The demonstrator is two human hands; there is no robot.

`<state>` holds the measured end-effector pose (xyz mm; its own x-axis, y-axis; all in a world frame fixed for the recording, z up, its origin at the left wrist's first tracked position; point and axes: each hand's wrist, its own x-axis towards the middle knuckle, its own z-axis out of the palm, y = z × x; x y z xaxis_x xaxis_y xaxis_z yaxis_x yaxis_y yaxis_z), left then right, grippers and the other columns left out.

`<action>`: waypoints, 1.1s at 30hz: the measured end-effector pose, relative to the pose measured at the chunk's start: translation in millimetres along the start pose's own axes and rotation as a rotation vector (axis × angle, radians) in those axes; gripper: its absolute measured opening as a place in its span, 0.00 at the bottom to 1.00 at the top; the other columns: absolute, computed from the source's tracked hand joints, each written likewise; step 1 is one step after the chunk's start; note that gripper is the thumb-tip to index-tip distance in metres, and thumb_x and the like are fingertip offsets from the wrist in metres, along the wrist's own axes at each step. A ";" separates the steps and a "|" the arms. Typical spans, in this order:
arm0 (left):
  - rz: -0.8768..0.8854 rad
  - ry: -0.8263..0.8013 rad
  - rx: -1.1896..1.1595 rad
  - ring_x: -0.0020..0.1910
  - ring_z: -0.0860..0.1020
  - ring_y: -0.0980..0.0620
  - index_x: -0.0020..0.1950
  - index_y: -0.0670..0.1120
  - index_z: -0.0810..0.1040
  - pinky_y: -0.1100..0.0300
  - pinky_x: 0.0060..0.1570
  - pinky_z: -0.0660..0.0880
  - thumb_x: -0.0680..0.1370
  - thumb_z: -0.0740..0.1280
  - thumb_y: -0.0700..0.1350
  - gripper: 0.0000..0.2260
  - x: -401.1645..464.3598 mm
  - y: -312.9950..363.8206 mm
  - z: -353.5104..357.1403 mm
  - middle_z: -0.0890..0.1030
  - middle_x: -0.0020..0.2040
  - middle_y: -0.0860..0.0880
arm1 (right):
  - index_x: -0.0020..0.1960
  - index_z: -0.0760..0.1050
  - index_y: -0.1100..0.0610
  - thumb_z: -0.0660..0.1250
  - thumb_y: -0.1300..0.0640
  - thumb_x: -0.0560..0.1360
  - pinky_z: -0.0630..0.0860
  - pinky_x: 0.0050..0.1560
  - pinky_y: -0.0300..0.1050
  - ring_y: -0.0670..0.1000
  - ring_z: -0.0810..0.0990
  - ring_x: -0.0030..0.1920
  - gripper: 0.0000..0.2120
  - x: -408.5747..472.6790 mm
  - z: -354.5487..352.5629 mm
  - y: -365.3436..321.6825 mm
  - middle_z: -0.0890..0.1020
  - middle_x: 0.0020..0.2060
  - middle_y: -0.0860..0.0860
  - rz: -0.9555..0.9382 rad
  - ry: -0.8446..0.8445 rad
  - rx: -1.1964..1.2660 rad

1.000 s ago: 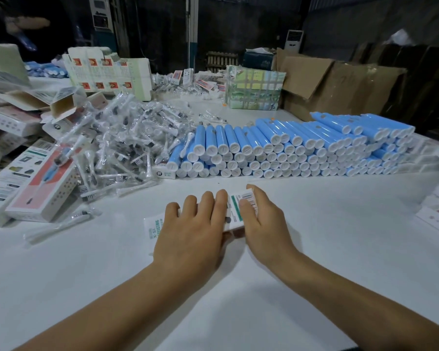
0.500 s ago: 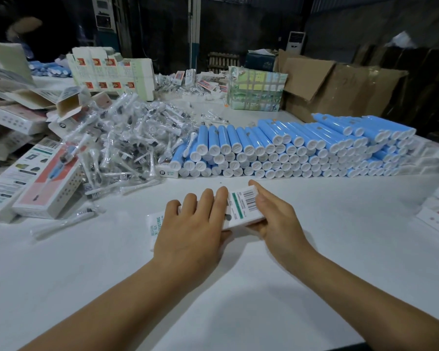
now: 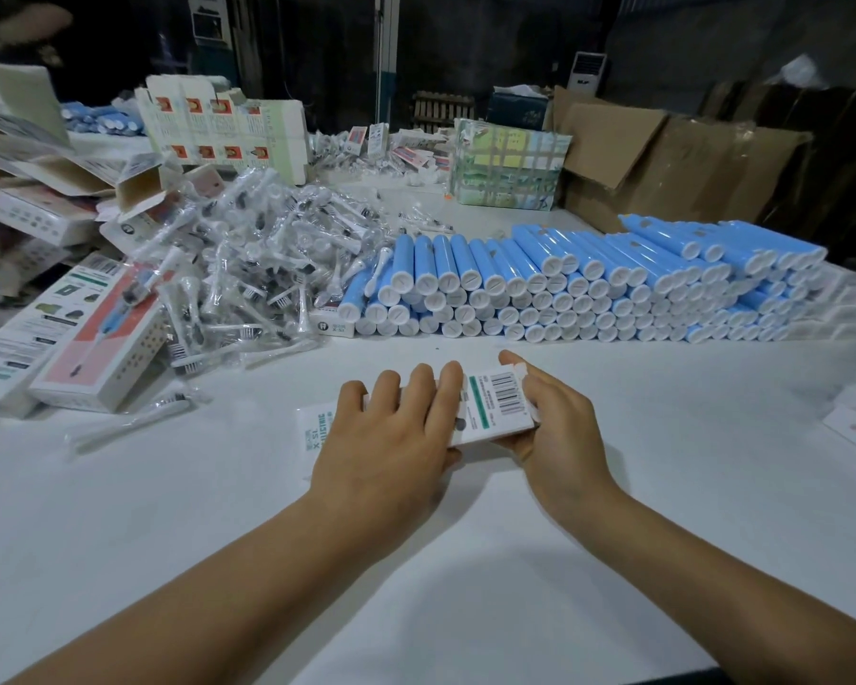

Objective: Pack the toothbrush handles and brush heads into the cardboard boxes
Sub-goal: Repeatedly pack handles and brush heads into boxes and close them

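Cardboard box [image 3: 495, 407] lies barcode-up on the white table [image 3: 614, 487], just in front of the stacked blue handles [image 3: 589, 284]; left hand [image 3: 391, 437] rests flat on its top, fingers straight; right hand [image 3: 559, 427] grips its right end — thumb under, fingers curled round; wrapped brush heads [image 3: 248, 269] heaped left of the handles.

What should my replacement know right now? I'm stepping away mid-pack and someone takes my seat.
Left hand: lies flat on the white box, pressing it to the table.
Right hand: grips the box's barcode end, lifted slightly.
Blue handles are stacked behind; bagged brush heads are piled at back left; packed boxes lie far left.
Done: whether this box is filled cannot be seen.
Left: close it, set it aside, pack the rest.
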<state>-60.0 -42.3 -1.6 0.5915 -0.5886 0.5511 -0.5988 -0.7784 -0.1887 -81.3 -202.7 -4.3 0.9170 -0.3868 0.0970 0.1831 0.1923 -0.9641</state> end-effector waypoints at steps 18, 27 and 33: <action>-0.003 0.006 0.045 0.41 0.75 0.41 0.67 0.38 0.72 0.49 0.38 0.71 0.70 0.71 0.57 0.32 -1.9 2.2 -2.1 0.78 0.50 0.41 | 0.62 0.69 0.44 0.53 0.57 0.83 0.79 0.40 0.35 0.42 0.82 0.45 0.13 -14.9 2.1 -2.3 0.79 0.47 0.42 -0.273 -0.018 -0.498; -0.029 -0.001 0.036 0.41 0.74 0.42 0.67 0.39 0.73 0.49 0.38 0.71 0.69 0.72 0.55 0.32 -2.0 -0.4 -1.2 0.78 0.49 0.43 | 0.53 0.76 0.40 0.56 0.62 0.82 0.80 0.41 0.40 0.45 0.84 0.44 0.18 -8.5 5.7 -3.4 0.84 0.43 0.46 -0.083 -0.042 -0.194; -0.027 0.013 0.036 0.41 0.74 0.41 0.68 0.38 0.71 0.49 0.39 0.71 0.71 0.69 0.55 0.31 -1.2 2.2 -0.9 0.78 0.50 0.41 | 0.63 0.68 0.39 0.55 0.58 0.82 0.79 0.43 0.37 0.40 0.81 0.47 0.16 -16.3 6.1 -0.5 0.81 0.51 0.44 -0.225 -0.070 -0.392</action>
<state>-62.5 -43.1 -1.9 0.5997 -0.5648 0.5669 -0.5631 -0.8012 -0.2026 -94.2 -190.9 -3.9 0.8939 -0.3156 0.3185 0.2451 -0.2508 -0.9365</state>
